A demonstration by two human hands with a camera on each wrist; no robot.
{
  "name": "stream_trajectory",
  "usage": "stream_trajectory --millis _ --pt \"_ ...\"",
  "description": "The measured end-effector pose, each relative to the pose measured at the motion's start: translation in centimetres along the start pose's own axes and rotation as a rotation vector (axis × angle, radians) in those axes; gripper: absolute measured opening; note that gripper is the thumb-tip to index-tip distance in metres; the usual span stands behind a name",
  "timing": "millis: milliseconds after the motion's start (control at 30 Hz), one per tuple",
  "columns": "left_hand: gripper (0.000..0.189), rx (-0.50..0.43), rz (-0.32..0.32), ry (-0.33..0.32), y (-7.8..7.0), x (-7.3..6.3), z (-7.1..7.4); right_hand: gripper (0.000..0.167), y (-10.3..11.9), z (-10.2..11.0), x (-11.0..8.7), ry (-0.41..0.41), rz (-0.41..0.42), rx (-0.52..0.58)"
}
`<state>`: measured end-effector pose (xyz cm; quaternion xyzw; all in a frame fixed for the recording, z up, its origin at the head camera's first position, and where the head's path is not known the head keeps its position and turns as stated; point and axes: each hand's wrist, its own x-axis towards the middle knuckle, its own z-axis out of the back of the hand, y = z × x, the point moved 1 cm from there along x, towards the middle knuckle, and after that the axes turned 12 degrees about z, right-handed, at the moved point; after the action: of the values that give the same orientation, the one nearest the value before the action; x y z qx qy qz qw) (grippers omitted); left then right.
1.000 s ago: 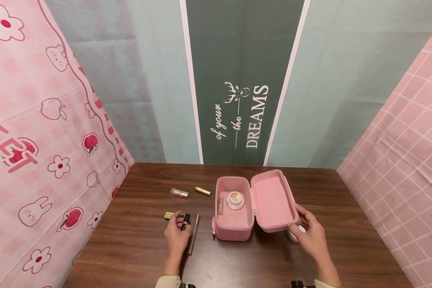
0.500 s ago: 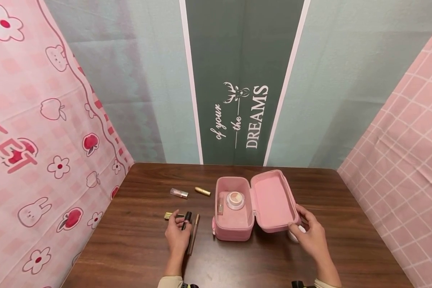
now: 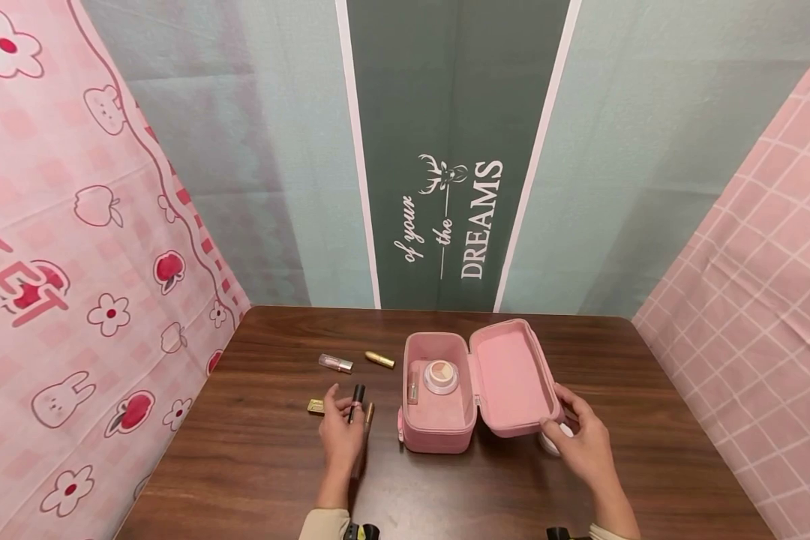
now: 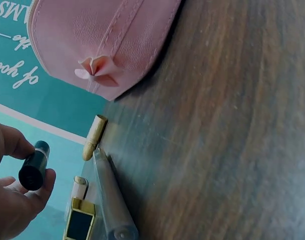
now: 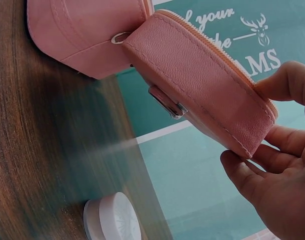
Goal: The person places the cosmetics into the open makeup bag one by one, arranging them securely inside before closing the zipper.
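My left hand (image 3: 342,435) pinches a black cosmetic tube (image 3: 358,395) between thumb and fingers; in the left wrist view, the tube (image 4: 34,170) appears above the table. A long brown pen-like stick (image 3: 369,416) lies beside that hand, partly hidden by it. My right hand (image 3: 583,442) grips the outer corner of the lid (image 3: 509,375) of a pink makeup case (image 3: 439,440), which stands open. Thumb and fingers hold the lid's zippered edge in the right wrist view. Inside the case are a round three-shade compact (image 3: 441,373) and a small clear tube (image 3: 413,390).
Left of the case lie a gold lipstick (image 3: 379,360), a clear lip gloss tube (image 3: 335,364) and a gold-trimmed item (image 3: 316,407). A white round jar (image 5: 115,217) stands below the lid on the right. Fabric hangings surround the wooden table (image 3: 223,450).
My left hand has moved slightly right and away from me, carrying the black tube off from beside the gold-trimmed item. My right hand keeps its hold on the lid.
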<state>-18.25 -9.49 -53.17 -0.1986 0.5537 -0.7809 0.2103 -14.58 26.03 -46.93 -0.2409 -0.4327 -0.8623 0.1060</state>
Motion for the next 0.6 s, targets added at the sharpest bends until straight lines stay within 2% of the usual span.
stream_trajectory --millis 367,600 --pt "0.064 -0.075 0.021 0.033 -1.4 0.2 -0.9 0.054 -0.4 0.0 -0.1 -0.029 0.038 0.016" --pt "0.064 -0.062 0.063 0.071 -2.7 0.4 -1.2 0.054 -0.4 -0.1 -0.2 -0.032 0.034 0.011"
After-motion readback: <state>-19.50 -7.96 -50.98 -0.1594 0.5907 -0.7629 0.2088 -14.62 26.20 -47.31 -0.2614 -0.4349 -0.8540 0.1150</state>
